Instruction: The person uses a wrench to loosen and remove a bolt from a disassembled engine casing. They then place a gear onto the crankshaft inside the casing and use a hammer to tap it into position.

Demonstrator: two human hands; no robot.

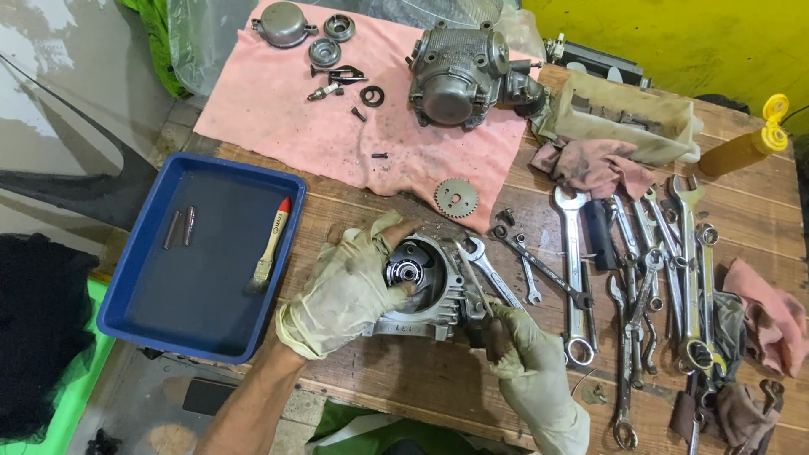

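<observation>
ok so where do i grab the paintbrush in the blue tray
Take the paintbrush by its bare wooden handle, coming from above near the red tip. It lies flat in the blue tray, bristles toward the near edge, so the handle's upper half is free and clean.

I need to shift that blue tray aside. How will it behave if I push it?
The blue tray looks like light plastic, so it probably slides easily. The two pins may roll; the brush leaning on its rim could slip.
</observation>
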